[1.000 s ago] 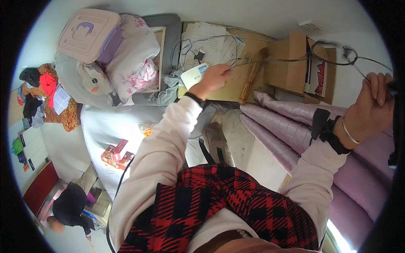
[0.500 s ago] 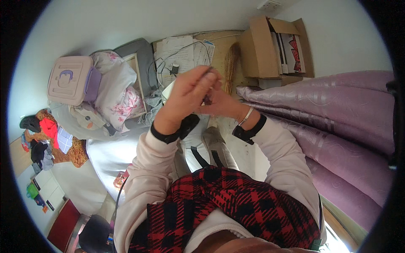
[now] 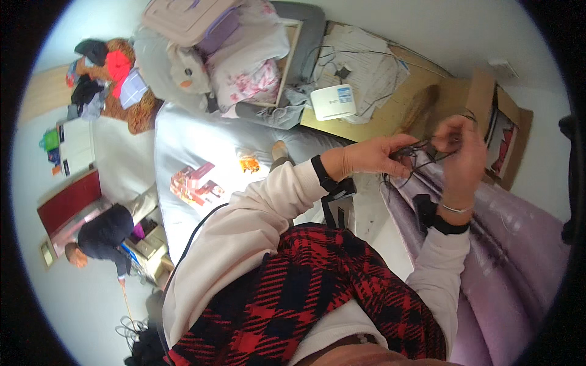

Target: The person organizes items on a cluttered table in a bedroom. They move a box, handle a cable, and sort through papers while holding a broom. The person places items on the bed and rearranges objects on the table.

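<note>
A thin black cord (image 3: 421, 145), loosely tangled, stretches between my two hands at the right of centre. My left hand (image 3: 379, 156) pinches one side of it between thumb and fingers. The other side is gripped by my right hand (image 3: 459, 160), whose curled fingers are somewhat blurred. Loose strands of the cord hang below the left fingers. Both hands are in the air in front of the shiny purple fabric (image 3: 488, 235), with a black band round each wrist.
Behind the hands, a wooden surface (image 3: 369, 133) carries papers (image 3: 360, 52), a white box-shaped device (image 3: 333, 102) and a black plug (image 3: 343, 72). A broom (image 3: 420, 108) leans near an open cardboard box (image 3: 480, 110). Leaflets (image 3: 198, 185) lie on the bed (image 3: 168, 131). Another person (image 3: 105, 232) bends at far left.
The view has turned, so the room's things sit differently. My hands, earlier close together, have moved apart and rightward in the picture, and the cord now shows between them.
</note>
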The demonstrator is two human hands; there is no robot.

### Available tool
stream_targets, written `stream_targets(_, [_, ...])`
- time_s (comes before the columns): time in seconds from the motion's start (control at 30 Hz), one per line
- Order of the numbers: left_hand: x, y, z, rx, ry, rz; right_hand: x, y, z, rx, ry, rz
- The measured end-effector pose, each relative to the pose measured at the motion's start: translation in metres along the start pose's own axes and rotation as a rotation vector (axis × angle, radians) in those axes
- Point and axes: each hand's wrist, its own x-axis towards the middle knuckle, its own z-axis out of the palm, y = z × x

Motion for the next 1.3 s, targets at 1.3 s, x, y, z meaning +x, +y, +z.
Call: stream_targets(1.3, [-0.166,0.005,-0.26,1.753,1.212,0.08,-0.006,0.318,0.094,-1.011,-0.474,0.202])
